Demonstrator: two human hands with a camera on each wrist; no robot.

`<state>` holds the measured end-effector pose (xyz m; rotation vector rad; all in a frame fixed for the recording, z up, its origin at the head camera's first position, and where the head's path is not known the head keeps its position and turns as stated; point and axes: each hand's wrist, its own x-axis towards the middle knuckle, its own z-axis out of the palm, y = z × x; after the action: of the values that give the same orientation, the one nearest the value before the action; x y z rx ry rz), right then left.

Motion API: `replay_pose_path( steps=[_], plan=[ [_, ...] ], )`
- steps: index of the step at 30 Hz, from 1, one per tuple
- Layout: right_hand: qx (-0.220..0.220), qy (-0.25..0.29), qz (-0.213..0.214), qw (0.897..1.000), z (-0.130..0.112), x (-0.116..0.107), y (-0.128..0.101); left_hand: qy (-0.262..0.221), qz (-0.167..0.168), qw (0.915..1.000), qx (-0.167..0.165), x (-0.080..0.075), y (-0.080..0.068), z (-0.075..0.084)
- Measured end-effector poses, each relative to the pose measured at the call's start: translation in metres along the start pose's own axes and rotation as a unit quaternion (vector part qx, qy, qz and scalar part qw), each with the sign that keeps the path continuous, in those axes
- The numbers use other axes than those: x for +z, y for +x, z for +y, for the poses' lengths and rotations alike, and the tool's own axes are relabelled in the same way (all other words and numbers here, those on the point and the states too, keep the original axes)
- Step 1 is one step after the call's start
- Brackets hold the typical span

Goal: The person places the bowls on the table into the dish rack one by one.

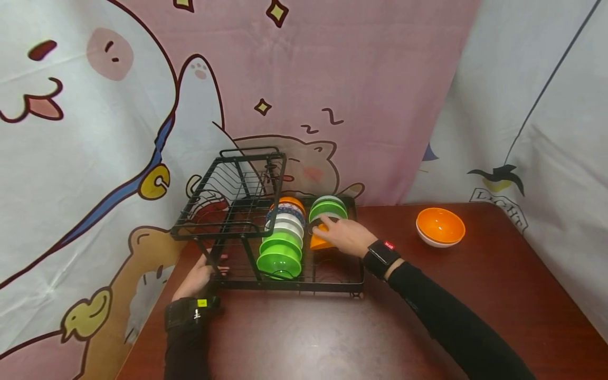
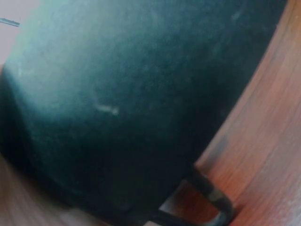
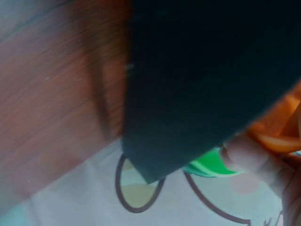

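Note:
A black wire dish rack (image 1: 294,286) with a raised upper basket stands on the table. My right hand (image 1: 350,237) pinches an orange bowl (image 1: 319,243) that stands on edge in the rack's right row. Behind it are green bowls (image 1: 328,210), touching or nearly so. In the right wrist view, the thumb lies against the orange bowl (image 3: 277,143). At the rack's lower left side, my left hand (image 1: 193,278) holds the frame, its fingers partly hidden by the wires. A dark band hides most of both wrist views.
A second row in the rack holds green bowls (image 1: 280,263), white bowls (image 1: 290,221), a patterned bowl and an orange one. On the table (image 1: 499,295) to the right, an orange bowl (image 1: 440,227) sits inside a white one. A printed cloth (image 1: 370,95) hangs behind.

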<state>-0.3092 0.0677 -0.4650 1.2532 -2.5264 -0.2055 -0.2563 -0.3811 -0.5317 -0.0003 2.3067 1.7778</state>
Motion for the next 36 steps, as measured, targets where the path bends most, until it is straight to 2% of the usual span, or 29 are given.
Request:
replay_pose_path(
  steps=[6,11,14,17,18,21,28,32,36],
  plan=[
    [0.02,0.03,-0.014,0.999,0.0,0.008,0.0,0.019,-0.005,0.9998,-0.002,0.0,-0.001,0.003],
    [0.045,0.058,-0.026,0.997,0.0,0.008,0.002,0.0,-0.002,0.9999,-0.01,0.0,-0.001,0.002],
    [0.076,0.092,-0.048,0.992,0.0,0.009,0.003,-0.007,-0.003,1.0,-0.001,0.0,0.0,0.0],
    [0.119,0.134,-0.069,0.981,0.001,0.01,0.002,-0.006,0.001,1.0,0.006,0.002,-0.001,-0.001],
    [0.129,0.142,-0.073,0.979,0.002,0.011,0.002,-0.001,-0.003,0.9999,0.011,0.002,-0.001,0.0],
    [0.142,0.154,-0.062,0.976,0.003,0.013,0.0,0.004,0.004,1.0,-0.002,0.002,-0.003,0.002],
    [0.141,0.133,-0.028,0.981,0.002,0.015,-0.003,0.002,-0.004,0.9998,-0.021,0.001,-0.004,0.005],
    [0.14,0.099,-0.01,0.985,0.0,0.011,-0.005,0.001,-0.009,0.9998,-0.015,0.001,-0.003,0.005],
    [0.14,0.057,0.027,0.988,-0.001,0.004,-0.007,-0.012,-0.005,0.9996,-0.026,0.002,-0.003,0.005]
  ],
)
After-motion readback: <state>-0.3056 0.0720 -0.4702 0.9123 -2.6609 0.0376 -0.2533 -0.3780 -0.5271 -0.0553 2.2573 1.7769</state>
